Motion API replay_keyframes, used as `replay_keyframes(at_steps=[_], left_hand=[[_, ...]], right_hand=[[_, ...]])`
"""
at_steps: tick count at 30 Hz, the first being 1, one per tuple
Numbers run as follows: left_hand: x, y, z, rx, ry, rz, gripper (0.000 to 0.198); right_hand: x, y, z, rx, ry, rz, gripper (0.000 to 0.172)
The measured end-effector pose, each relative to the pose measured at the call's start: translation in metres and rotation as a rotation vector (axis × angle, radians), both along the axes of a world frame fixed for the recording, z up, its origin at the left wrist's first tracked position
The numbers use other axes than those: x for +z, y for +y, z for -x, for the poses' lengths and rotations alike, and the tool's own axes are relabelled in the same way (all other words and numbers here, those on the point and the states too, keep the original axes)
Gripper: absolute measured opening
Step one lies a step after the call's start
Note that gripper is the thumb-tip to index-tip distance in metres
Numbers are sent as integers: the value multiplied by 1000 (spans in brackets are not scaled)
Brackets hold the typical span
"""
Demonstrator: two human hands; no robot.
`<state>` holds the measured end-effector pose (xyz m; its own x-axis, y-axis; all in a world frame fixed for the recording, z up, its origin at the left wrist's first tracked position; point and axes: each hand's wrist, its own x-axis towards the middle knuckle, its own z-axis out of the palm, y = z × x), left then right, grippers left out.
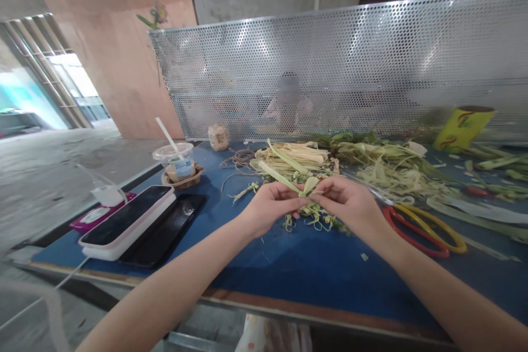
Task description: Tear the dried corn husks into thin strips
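Note:
Both hands meet over the middle of the blue table, pinching one piece of pale green plant strip (284, 180) that looks like corn husk. My left hand (274, 203) is closed on it from the left, with a long end sticking up toward the back left. Close beside it, my right hand (340, 198) has thumb and fingers pressed together on the folded right part. Fingertips partly hide the join. Under and behind the hands lie curly green scraps (317, 217) and a bundle of pale dried husk strips (305, 154).
Scissors (424, 228) with red and yellow handles lie right of my right hand. More husks (383, 165) spread behind. At left are a phone (127, 217), a black tray (165, 231) and a lidded cup (177, 162) with straw. A perforated metal screen (350, 66) bounds the back.

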<state>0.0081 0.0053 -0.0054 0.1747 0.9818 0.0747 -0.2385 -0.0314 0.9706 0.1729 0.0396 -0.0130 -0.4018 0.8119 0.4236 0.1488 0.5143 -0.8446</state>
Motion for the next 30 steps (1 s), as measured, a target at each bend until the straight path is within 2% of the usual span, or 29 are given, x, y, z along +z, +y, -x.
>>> replay_keyframes(at_steps=[5,10,13,17,19,21,25,30], left_hand=[[-1,1,-1,35,0,60,27],[-1,5,2,64,-61,153,20],[0,5,5,43,-106,240,14],[1,5,8,1,-129,318,8],[1,5,8,-13,-134,333,6],[0,4,8,-27,-125,337,6],[-2,3,4,-38,-89,301,13],[-1,0,-1,-20,-42,197,19]], right_hand=[[1,-3,1,-15,-23,-7,15],[3,-4,-2,94,91,13,31],[6,1,-10,94,-59,-219,28],[8,9,-21,-32,-314,-761,27],[7,10,-24,-115,-353,-855,24],[7,9,-25,-128,-362,-893,20],[11,3,-21,12,-381,-974,15],[12,2,-13,0,-301,-760,6]])
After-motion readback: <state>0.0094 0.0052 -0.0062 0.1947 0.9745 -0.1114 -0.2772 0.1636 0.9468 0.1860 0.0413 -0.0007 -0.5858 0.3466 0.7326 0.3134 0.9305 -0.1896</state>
